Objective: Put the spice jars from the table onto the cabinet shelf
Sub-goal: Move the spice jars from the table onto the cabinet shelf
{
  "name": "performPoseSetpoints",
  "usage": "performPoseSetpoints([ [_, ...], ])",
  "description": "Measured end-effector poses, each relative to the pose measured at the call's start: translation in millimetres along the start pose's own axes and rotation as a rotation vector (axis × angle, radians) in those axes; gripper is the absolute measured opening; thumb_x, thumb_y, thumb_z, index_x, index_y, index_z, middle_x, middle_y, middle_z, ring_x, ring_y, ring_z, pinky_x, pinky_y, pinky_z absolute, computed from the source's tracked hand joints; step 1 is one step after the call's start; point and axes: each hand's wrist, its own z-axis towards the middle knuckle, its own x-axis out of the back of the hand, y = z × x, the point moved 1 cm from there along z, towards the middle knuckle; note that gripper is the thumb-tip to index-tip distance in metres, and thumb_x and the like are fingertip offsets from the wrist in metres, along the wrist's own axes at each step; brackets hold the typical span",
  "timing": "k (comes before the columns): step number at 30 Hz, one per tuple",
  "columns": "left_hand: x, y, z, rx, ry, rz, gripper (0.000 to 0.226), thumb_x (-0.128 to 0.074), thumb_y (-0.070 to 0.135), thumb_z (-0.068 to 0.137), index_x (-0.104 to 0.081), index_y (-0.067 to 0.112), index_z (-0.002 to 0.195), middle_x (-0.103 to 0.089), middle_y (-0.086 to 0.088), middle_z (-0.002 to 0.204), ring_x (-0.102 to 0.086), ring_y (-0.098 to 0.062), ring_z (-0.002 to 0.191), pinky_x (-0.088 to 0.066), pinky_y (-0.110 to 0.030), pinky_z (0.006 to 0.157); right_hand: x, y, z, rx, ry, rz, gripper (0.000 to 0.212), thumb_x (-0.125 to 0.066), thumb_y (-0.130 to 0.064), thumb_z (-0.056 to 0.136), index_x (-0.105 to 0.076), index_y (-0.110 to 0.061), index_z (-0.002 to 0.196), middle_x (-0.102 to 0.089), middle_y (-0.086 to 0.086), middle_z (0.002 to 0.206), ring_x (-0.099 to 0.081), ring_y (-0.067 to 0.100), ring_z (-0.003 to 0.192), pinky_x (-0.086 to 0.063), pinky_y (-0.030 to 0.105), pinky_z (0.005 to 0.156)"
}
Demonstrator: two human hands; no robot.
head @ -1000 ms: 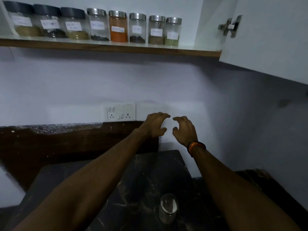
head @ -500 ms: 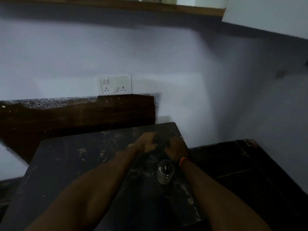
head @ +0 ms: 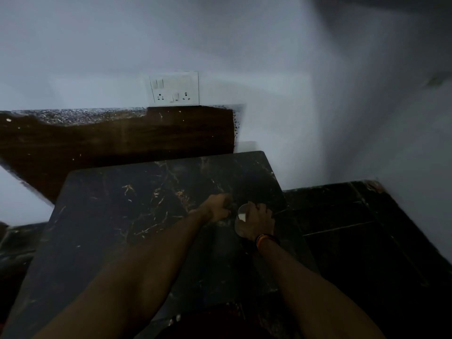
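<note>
While your right hand (head: 259,222) curls around the spice jar (head: 242,220) standing on the dark marble table (head: 117,211), near its right edge, your left hand (head: 219,208) sits just beside the jar with fingers bent, though the dim blur hides whether it grips anything.

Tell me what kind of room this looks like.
Probably a home kitchen or pantry corner, dimly lit. A dark marble-patterned table stands against a painted wall with a switch and socket plate, and the right hand grips a small steel-lidded jar, the left hand beside it.
</note>
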Motion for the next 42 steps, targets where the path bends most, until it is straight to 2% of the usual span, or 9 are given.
performPoseSetpoints([
  [9, -12.1, -11.8, -5.1, 0.025, -0.018, -0.079, 0.042, -0.059, 0.008, 0.093, -0.053, 0.018, 0.134, -0.061, -0.005, 0.125, -0.059, -0.014, 0.106, -0.05, -0.025, 0.084, -20.9, -4.7, 9.5, -0.093, -0.007, 0.067, 0.094, -0.072, -0.057, 0.078, -0.021, -0.033, 0.153, -0.033, 0.017, 0.143, -0.044, 0.041, 0.125, -0.044, 0.053, 0.101],
  [14, -15.8, -17.7, -5.7, 0.098, -0.011, -0.19, 0.048, -0.06, 0.008, 0.092, -0.052, 0.02, 0.137, -0.065, -0.005, 0.118, -0.064, -0.017, 0.102, -0.054, -0.025, 0.079, -20.9, -3.8, 13.1, -0.09, 0.004, 0.144, 0.087, -0.074, -0.05, 0.076, -0.028, -0.035, 0.148, -0.041, 0.016, 0.137, -0.048, 0.04, 0.121, -0.046, 0.049, 0.099],
  [18, -14.0, -28.8, -5.2, 0.139, 0.053, -0.334, 0.034, -0.053, 0.01, 0.098, -0.058, 0.018, 0.131, -0.064, -0.004, 0.121, -0.063, -0.01, 0.096, -0.048, -0.016, 0.069, -15.3, -8.1, 21.4, -0.025, -0.012, 0.281, 0.085, -0.075, -0.049, 0.076, -0.034, -0.034, 0.149, -0.044, 0.014, 0.137, -0.05, 0.037, 0.122, -0.044, 0.046, 0.104],
  [22, -12.2, -44.0, -4.1, 0.208, 0.209, -0.605, 0.023, -0.046, 0.022, 0.104, -0.064, 0.013, 0.113, -0.068, -0.01, 0.109, -0.066, -0.021, 0.096, -0.056, -0.039, 0.086, -2.2, -26.6, 36.1, 0.074, -0.064, 0.476, 0.086, -0.079, -0.033, 0.076, -0.034, -0.038, 0.149, -0.044, 0.008, 0.142, -0.048, 0.03, 0.129, -0.043, 0.044, 0.106],
  [25, -11.7, -51.4, -8.1, 0.34, 0.305, -0.981, 0.033, -0.04, 0.034, 0.105, -0.065, 0.011, 0.104, -0.068, -0.011, 0.095, -0.066, -0.022, 0.082, -0.056, -0.038, 0.068, 11.1, -38.5, 42.2, 0.11, -0.112, 0.767, 0.089, -0.084, -0.02, 0.069, -0.041, -0.043, 0.144, -0.043, 0.002, 0.146, -0.045, 0.027, 0.13, -0.048, 0.045, 0.101],
  [29, -13.2, -56.8, -13.0, 0.459, 0.142, -1.408, 0.051, -0.037, 0.059, 0.099, -0.064, 0.02, 0.119, -0.068, -0.017, 0.117, -0.066, -0.034, 0.109, -0.056, -0.051, 0.092, 33.2, -52.4, 47.9, 0.184, -0.231, 1.056, 0.085, -0.078, -0.01, 0.072, -0.044, -0.037, 0.145, -0.037, 0.001, 0.152, -0.041, 0.026, 0.133, -0.051, 0.036, 0.089],
  [33, -2.0, -48.3, -18.0, 0.343, 0.038, -1.719, 0.058, -0.047, 0.059, 0.094, -0.057, 0.013, 0.129, -0.059, -0.028, 0.13, -0.061, -0.042, 0.118, -0.055, -0.051, 0.096, 44.9, -64.8, 56.7, 0.276, -0.282, 1.105, 0.088, -0.073, -0.018, 0.066, -0.042, -0.032, 0.147, -0.043, 0.003, 0.147, -0.049, 0.025, 0.127, -0.051, 0.035, 0.092],
  [39, 18.0, -36.5, -20.2, 0.134, 0.1, -1.906, 0.057, -0.068, 0.034, 0.088, -0.053, 0.011, 0.138, -0.052, -0.028, 0.139, -0.057, -0.045, 0.124, -0.052, -0.054, 0.099, 55.7, -81.5, 74.9, 0.228, -0.216, 1.26, 0.074, -0.074, -0.033, 0.077, -0.044, -0.034, 0.145, -0.055, 0.007, 0.139, -0.06, 0.028, 0.12, -0.049, 0.054, 0.102],
  [42, 25.9, -27.0, -18.3, 0.049, 0.135, -1.901, 0.052, -0.066, 0.02, 0.089, -0.053, 0.01, 0.138, -0.051, -0.028, 0.139, -0.054, -0.047, 0.125, -0.048, -0.058, 0.102, 62.0, -91.4, 80.4, 0.203, -0.159, 1.339, 0.064, -0.069, -0.024, 0.088, -0.043, -0.027, 0.146, -0.058, 0.011, 0.136, -0.062, 0.029, 0.115, -0.052, 0.05, 0.098],
])
